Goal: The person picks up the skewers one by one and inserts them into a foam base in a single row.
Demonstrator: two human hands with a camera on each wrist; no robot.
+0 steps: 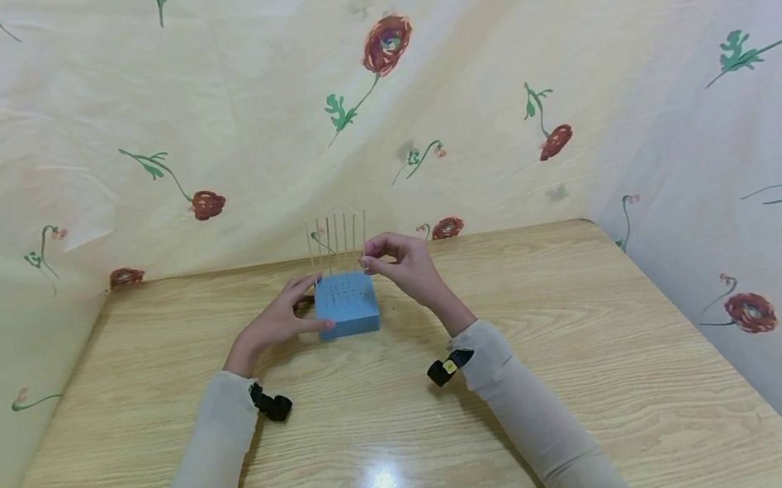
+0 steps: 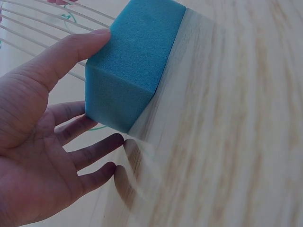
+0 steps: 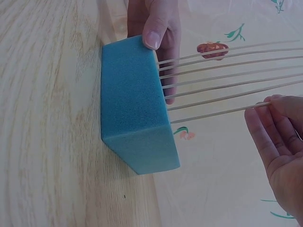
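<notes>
A blue foam block (image 1: 348, 327) sits on the table, with a row of several thin wooden sticks (image 3: 227, 71) standing upright in it. Small dark holes dot its top face. My left hand (image 1: 280, 318) holds the block at its left side; in the left wrist view the thumb (image 2: 71, 49) presses the upper front edge and the fingers spread by the back and side. With thumb and fingertips, my right hand (image 3: 286, 146) pinches the stick (image 3: 213, 115) at the right end of the row, above the block. This stick's lower end meets the block's top.
The wood-grain table (image 1: 356, 424) stretches around the block. Behind it and at both sides hangs a pale cloth (image 1: 249, 89) with printed red flowers. A black wrist camera (image 1: 275, 406) is strapped at the left cuff, another camera (image 1: 446, 370) at the right.
</notes>
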